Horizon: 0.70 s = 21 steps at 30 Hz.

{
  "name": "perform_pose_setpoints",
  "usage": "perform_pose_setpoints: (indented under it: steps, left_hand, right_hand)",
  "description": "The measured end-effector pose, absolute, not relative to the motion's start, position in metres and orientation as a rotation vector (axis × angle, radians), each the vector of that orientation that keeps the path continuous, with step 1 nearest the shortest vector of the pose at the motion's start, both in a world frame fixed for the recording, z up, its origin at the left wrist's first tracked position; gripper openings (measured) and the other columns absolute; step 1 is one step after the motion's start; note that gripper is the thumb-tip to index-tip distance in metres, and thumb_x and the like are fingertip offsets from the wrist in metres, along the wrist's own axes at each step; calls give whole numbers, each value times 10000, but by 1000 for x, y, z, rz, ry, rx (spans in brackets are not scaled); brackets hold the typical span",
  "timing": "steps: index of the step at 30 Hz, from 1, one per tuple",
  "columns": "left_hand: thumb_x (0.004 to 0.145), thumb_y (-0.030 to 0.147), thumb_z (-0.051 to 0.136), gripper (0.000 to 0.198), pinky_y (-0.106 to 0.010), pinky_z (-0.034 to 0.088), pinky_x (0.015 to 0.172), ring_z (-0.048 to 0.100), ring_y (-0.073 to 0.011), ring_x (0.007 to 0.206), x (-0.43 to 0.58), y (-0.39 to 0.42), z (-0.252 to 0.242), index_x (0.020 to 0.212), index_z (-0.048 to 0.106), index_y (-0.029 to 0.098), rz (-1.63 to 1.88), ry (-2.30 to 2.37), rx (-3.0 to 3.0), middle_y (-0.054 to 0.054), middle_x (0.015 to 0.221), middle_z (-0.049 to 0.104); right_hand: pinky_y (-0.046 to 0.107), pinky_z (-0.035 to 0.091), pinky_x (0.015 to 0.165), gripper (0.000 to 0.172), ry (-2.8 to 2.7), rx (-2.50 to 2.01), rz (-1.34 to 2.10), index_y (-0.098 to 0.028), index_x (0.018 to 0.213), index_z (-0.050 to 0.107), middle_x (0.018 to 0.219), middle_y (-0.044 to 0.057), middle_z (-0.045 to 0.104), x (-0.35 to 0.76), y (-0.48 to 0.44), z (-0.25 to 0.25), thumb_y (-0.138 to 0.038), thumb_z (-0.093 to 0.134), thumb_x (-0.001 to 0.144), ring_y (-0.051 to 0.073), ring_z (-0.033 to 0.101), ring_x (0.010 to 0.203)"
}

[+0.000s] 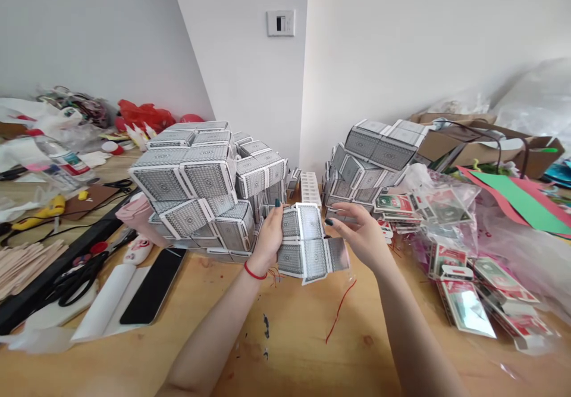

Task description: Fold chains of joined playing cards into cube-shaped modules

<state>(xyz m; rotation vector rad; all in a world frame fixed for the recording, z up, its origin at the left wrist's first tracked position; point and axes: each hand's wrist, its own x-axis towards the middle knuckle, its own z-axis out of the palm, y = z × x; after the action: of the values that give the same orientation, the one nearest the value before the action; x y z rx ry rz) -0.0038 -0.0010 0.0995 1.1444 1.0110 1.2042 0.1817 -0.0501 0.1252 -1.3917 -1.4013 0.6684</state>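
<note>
On the wooden table (312, 358) nearest the person, a thin red thread (339, 309) curves. Just beyond it, a card block (306, 248) lies between the hands: the left hand (267, 239) grips its left edge; the right hand (363, 233), open with fingers loosely bent, is just beside its right side, nearer the jutting flap (338, 254). Whether the thumb touches, I cannot tell. The block's longest strip runs away from the person. Its panels are smooth, grey-patterned and white-bordered. Farther off stand 2 angular piles, left pile (207, 171) and right pile (379, 147), before a plain pale wall (392, 34).
</note>
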Motion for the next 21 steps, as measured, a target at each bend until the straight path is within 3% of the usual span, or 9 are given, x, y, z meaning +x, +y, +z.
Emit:
perform_pose_setpoints:
  steps: [3, 10, 18, 21]
  left_hand:
    - [883, 517, 361, 378, -292, 428, 800, 550, -162, 879, -1, -9, 101, 984, 545, 202, 1401, 1038, 1383, -41, 965, 589]
    - [902, 417, 368, 272, -371, 381, 940, 508, -202, 1056, -2, -20, 107, 1019, 487, 203, 1711, 797, 1733, -97, 1100, 533]
    - [879, 463, 350, 291, -419, 400, 902, 530, -234, 1022, -7, -21, 110, 972, 471, 215, 1856, 784, 1789, -105, 1059, 559]
    - [881, 462, 344, 289, -412, 395, 903, 537, -230, 1010, -7, -19, 111, 943, 476, 213, 1900, 799, 1736, -101, 1040, 574]
  right_hand:
    - [396, 527, 825, 362, -1574, -1309, 580, -243, 1116, 599, 1174, 94, 573, 182, -57, 133, -393, 604, 787, 230, 572, 1035]
    - [430, 489, 895, 586, -1764, -1195, 449, -251, 1309, 455, 1272, 104, 546, 164, -67, 140, -375, 642, 768, 262, 524, 1130]
    - [443, 389, 1007, 535, -1772, -1069, 241, -234, 1250, 433, 1266, 116, 534, 149, -74, 144, -334, 638, 766, 263, 488, 1187]
    - [470, 382, 998, 382, -1711, -1044, 170, -232, 1132, 456, 1146, 111, 577, 146, -79, 147, -280, 610, 785, 266, 486, 1175]
